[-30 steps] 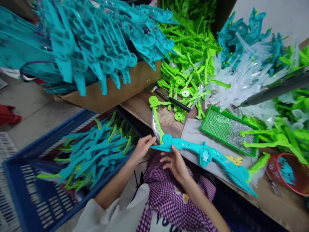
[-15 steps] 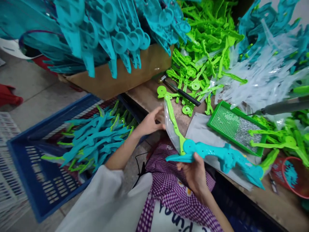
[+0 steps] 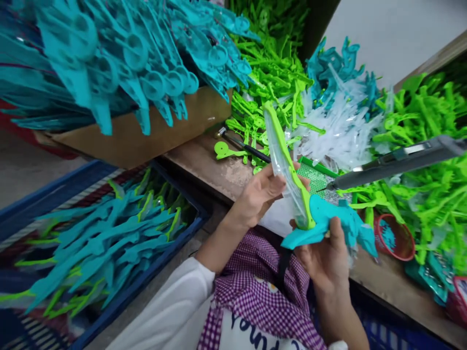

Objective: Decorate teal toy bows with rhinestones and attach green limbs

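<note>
My right hand (image 3: 326,257) is closed around a teal plastic body (image 3: 328,214), thumb on top. Hinged to its left end is a long green arm (image 3: 288,155), raised at an angle, with a clear plastic blade (image 3: 279,158) along its side. My left hand (image 3: 260,194) pinches the arm and blade about midway, some fingertips showing on the far side. Just beyond the body, the tip of a grey powered screwdriver (image 3: 394,163) points at a green perforated tray (image 3: 314,175) of small metal screws, partly hidden by the part.
A blue crate (image 3: 134,287) with similar teal-and-green parts stands low at left. Above it, a cardboard box (image 3: 175,131) holds large teal pieces. Across the bench lie green arms (image 3: 423,194), clear blades (image 3: 339,126), a black-handled tool (image 3: 257,153) and a red basket (image 3: 404,238).
My left hand has moved from beside the blade to a grip on the green arm and blade. The teal part has been raised and turned. The view has shifted to the right.
</note>
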Available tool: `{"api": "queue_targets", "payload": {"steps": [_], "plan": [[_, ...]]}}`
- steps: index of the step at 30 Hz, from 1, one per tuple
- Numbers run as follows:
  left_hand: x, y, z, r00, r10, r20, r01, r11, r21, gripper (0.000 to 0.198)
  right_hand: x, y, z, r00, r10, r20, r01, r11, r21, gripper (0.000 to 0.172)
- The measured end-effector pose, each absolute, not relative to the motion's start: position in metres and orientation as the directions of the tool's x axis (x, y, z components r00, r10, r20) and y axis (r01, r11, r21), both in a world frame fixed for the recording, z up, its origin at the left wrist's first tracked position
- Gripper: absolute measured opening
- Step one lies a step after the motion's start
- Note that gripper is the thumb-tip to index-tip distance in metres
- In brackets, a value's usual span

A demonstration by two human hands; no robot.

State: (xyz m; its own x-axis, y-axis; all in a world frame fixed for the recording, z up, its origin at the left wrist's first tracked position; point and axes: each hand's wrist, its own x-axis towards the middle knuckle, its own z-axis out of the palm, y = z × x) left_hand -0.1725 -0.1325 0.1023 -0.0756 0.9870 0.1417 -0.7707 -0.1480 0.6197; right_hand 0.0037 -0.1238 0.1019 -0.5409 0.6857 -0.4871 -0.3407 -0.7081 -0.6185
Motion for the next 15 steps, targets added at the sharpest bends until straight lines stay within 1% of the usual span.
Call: {"api": "queue_targets", "payload": {"steps": [5,11,15], "plan": [[-0.174,-0.116,0.116,-0.066,0.984,0.165,-0.793,-0.152,0.59,0.057,0.008,-0.117,0.112,-0.559,0.72,-0.411,-0.318,-0.644,-0.696,0.052],[-0.164,-0.107,0.133,-0.111,0.98,0.163,-0.766,-0.189,0.615,0.054,0.004,-0.11,0.134,-0.433,0.766,-0.475,-0.219,-0.601,-0.769,0.067],[-0.161,-0.101,0.143,-0.134,0.979,0.151,-0.757,-0.199,0.622,0.049,-0.002,-0.105,0.152,-0.395,0.797,-0.457,-0.143,-0.545,-0.826,0.072]]}}
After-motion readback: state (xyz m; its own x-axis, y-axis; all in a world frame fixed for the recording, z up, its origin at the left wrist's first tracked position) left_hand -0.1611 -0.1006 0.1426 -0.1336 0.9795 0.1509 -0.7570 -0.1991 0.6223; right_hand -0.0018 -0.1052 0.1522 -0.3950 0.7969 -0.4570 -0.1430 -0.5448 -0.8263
